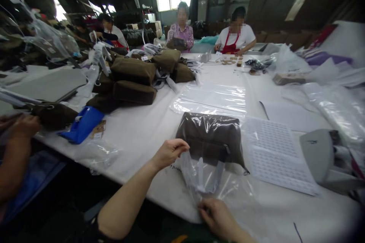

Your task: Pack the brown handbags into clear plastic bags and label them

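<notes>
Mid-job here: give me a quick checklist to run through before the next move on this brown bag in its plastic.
1. Bag fully inside plastic: cannot tell, the lower end is hidden by folds.
2. Zipper closed: cannot tell through the glare.
3. Right hand grip on the plastic: ok, pinching its lower part.
4. Left hand at the bag's near side: ok.
5. Printed sheet lying flat to the bag's right: ok.
6. Co-worker's hand away from the bag: ok.
</notes>
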`<state>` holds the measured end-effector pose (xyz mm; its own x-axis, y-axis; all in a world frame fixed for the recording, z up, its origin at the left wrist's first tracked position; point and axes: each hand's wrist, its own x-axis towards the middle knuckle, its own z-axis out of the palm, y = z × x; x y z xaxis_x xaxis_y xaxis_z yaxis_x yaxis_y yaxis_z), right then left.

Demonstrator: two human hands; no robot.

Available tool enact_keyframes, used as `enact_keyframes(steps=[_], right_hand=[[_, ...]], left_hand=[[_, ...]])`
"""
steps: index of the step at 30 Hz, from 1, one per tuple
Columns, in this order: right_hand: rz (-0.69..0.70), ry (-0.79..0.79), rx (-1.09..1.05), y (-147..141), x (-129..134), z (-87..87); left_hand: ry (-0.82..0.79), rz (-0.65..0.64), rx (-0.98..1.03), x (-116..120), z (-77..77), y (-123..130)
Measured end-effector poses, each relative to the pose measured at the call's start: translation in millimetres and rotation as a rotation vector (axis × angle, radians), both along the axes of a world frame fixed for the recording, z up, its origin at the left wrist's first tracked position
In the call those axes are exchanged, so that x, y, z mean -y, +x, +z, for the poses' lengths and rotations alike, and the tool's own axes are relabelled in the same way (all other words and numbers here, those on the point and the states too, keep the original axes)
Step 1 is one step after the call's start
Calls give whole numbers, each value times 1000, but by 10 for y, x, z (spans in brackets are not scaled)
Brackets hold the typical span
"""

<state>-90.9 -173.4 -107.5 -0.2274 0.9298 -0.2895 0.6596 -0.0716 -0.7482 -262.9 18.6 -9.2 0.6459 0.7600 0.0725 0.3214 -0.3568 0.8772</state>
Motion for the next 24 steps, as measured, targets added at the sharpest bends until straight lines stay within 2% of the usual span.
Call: enact_keyframes(steps=[2, 5, 7, 8, 11, 14, 17, 19, 21, 22, 23, 24], right_hand=[[-63, -22, -77, -12, 12, -29], [-139, -65, -156, -40, -1, -148], [-172, -90, -159, -53, -20, -237], [-180, -98, -157, -56, -29, -271], [-190, -100, -179, -48, -46, -306], [-171, -112, -231, -35, -47, -276], [-82, -205, -362, 3, 25, -246], [-11, -194, -432, 130, 154, -223], [2, -48, -439, 423, 337, -175], [-56, 49, -417, 646, 433, -135], [-169, 139, -381, 917, 523, -80], [-339, 219, -331, 1232, 600, -11]], left_hand=[[163, 63, 11, -20, -101, 357], [394, 356, -20, 25, -392, 784], [452, 537, -48, 96, -593, 953], [459, 585, -55, 143, -675, 1002], [484, 594, -62, 330, -830, 1042], [590, 567, -142, 557, -922, 1016], [685, 556, -322, 734, -1018, 1023], [713, 563, -414, 786, -1074, 1054], [725, 560, -454, 792, -1109, 1092], [729, 554, -458, 785, -1117, 1108], [734, 549, -454, 775, -1123, 1120], [741, 546, -442, 761, -1128, 1128]])
